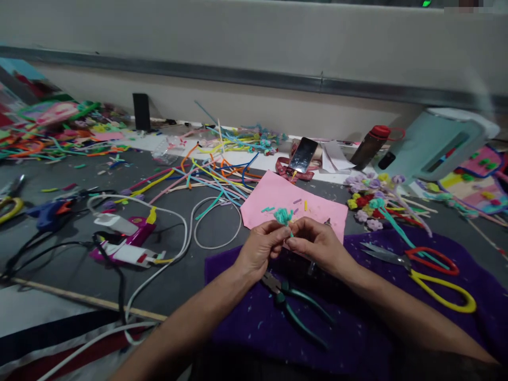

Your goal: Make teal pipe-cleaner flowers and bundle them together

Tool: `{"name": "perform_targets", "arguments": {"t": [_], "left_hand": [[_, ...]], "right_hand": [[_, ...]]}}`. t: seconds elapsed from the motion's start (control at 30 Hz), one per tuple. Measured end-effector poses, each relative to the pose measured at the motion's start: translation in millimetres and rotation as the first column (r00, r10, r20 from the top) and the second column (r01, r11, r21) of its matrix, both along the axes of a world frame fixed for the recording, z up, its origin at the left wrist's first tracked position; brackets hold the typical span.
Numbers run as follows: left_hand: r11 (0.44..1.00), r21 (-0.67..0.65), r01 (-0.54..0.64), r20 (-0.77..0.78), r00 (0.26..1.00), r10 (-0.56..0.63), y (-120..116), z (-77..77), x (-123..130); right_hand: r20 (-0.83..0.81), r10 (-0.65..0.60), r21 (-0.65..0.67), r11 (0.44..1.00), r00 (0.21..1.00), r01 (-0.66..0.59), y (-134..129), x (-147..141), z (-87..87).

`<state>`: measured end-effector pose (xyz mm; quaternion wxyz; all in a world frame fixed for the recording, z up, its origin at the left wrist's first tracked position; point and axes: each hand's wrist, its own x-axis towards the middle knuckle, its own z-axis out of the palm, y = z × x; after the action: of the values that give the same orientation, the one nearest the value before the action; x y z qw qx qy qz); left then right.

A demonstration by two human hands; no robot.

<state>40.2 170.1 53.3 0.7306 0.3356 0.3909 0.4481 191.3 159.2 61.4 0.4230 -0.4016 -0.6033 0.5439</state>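
Note:
My left hand (264, 246) pinches the lower part of a small teal pipe-cleaner flower (283, 215), whose fuzzy head stands above the fingertips. From the other side, my right hand (315, 241) has its thumb and fingers closed on the same flower's stem. Both hands meet over the near edge of a pink sheet (262, 197) that carries short cut bits. Below them, green-handled pliers (296, 307) lie on a purple cloth (238, 323). Scissors (410, 264) with red and yellow handles rest on the cloth at the right.
Loose pipe cleaners (214, 172) lie behind and left. A magenta power strip (137, 235) with cables and a blue glue gun (50, 214) are at the left. A phone (304, 154), a bottle (369, 148) and finished flowers (373, 198) stand or lie behind and right.

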Motion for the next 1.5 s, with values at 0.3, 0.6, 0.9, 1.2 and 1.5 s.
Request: {"name": "perform_targets", "arguments": {"t": [0.3, 0.6, 0.9, 1.2, 1.5], "left_hand": [[0.973, 0.036, 0.227, 0.003, 0.974, -0.228, -3, 7.0, -7], [0.975, 0.044, 0.218, -0.257, 0.945, -0.2, 4, 3.2, -15], [0.996, 0.045, 0.079, -0.14, 0.988, -0.072, 1, 2.2, -5], [0.999, 0.001, 0.05, 0.025, 0.998, -0.05, -3, -0.1, 4], [1.0, 0.0, 0.023, -0.065, 0.998, -0.023, 1, 1.2, -5]], "right_hand": [[0.156, 0.031, 0.04, 0.998, 0.987, -0.038, 3, 19, 21.7], [-0.037, 0.011, -0.173, 0.985, 0.999, -0.017, 6, 22, 25.3], [-0.315, -0.007, -0.323, 0.941, 0.949, -0.1, 4, 10, 13.0], [-0.371, 0.014, -0.36, 0.919, 0.929, -0.158, -5, -9, 1.9], [-0.198, 0.17, -0.356, 0.905, 0.965, -0.233, -9, -6, 3.6]]}}
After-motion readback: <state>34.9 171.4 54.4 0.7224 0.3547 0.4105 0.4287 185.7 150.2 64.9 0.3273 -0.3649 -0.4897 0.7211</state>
